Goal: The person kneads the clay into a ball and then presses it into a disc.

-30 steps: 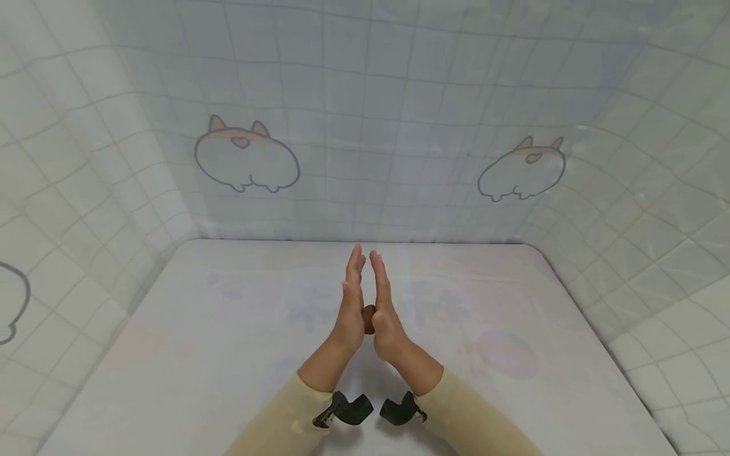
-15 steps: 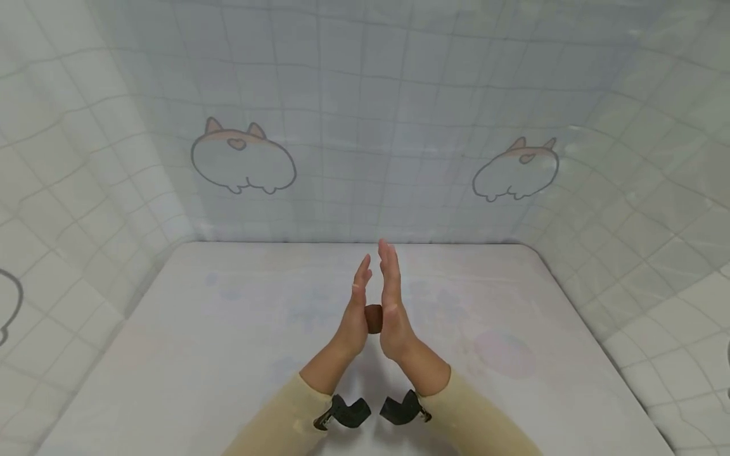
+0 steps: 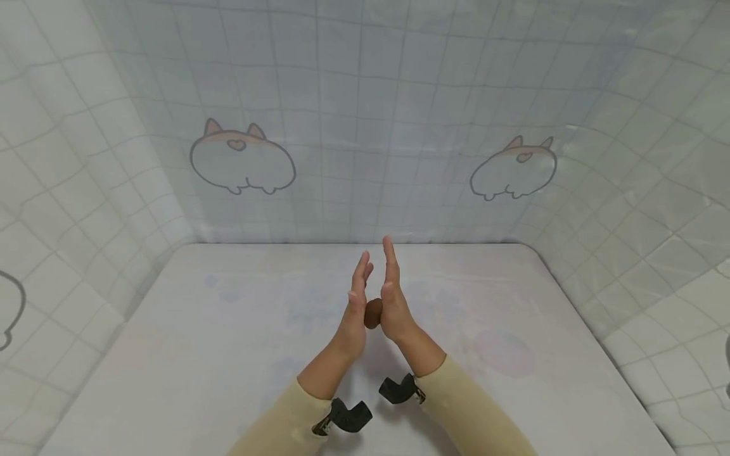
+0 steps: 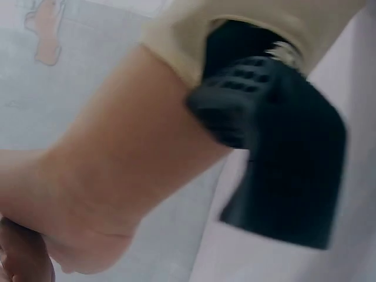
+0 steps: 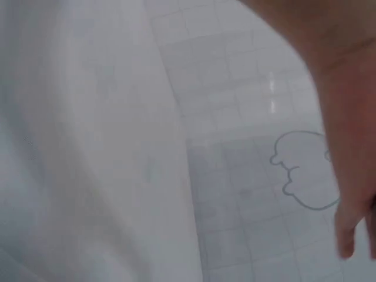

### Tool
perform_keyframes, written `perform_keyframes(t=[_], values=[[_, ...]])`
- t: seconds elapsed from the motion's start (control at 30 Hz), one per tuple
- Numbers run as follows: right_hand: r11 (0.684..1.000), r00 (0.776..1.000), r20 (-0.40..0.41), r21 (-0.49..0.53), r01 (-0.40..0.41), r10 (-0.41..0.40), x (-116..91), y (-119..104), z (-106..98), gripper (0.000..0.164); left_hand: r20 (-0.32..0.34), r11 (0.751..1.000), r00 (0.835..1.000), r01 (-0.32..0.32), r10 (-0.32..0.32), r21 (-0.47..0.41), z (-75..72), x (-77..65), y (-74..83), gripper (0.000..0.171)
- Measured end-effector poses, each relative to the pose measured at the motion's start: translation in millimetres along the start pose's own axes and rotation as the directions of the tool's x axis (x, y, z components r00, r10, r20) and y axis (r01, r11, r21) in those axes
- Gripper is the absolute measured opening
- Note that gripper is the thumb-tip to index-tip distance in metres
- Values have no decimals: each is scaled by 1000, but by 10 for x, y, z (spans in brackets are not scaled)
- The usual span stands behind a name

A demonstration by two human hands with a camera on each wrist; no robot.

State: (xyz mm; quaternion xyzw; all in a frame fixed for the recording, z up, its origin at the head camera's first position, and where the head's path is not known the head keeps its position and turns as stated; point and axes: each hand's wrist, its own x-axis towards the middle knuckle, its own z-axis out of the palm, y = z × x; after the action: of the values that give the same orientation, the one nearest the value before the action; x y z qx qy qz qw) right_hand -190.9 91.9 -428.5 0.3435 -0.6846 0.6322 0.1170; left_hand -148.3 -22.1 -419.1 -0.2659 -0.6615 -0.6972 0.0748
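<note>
Between my two upright palms sits a small brown clay-like lump (image 3: 373, 313), rounded and leaning slightly. My left hand (image 3: 352, 320) presses it from the left, fingers straight and pointing away from me. From the other side my right hand (image 3: 396, 310) presses with its palm, its fingertips reaching a little farther forward. In the left wrist view the left hand (image 4: 70, 217) shows mainly its heel and wrist. The right wrist view catches part of the right hand (image 5: 355, 176) at its right edge.
A white table (image 3: 217, 354) with faint pastel prints lies under the hands. Grid-patterned sheeting (image 3: 365, 126) with corgi drawings rises behind it and along both sides. Black wrist mounts (image 3: 350, 417) stick inward from both cream sleeves.
Over the second, my right hand slides forward past the left, while the left drops back slightly. The lump turns between the palms, looking barrel-shaped half a second ago and rounder now.
</note>
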Motion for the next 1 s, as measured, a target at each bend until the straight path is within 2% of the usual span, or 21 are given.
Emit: perform_keyframes(t=[0.23, 0.43, 0.6, 0.7, 0.83, 1.0], values=[[990, 996, 35, -117, 84, -80, -2, 64, 42, 94, -53, 992, 990, -130, 129, -9, -78, 101, 45, 95], [984, 987, 82, -99, 146, -138, -35, 30, 115, 92, -98, 984, 979, -177, 176, 5, -148, 185, 41, 98], [979, 975, 125, -69, 191, -181, -67, -50, 173, 92, -132, 990, 981, -143, 141, -6, -192, 243, 24, 100], [970, 964, 128, -43, 241, -234, -71, -121, 187, 92, -110, 994, 988, -110, 109, -4, -194, 254, -17, 99], [951, 948, 83, -7, 310, -308, -36, -229, 175, 88, -56, 996, 995, -83, 85, 31, -173, 242, -94, 93], [925, 926, 13, -23, 379, -378, 29, -267, 128, 83, -22, 998, 999, -35, 37, 55, -135, 207, -136, 88]])
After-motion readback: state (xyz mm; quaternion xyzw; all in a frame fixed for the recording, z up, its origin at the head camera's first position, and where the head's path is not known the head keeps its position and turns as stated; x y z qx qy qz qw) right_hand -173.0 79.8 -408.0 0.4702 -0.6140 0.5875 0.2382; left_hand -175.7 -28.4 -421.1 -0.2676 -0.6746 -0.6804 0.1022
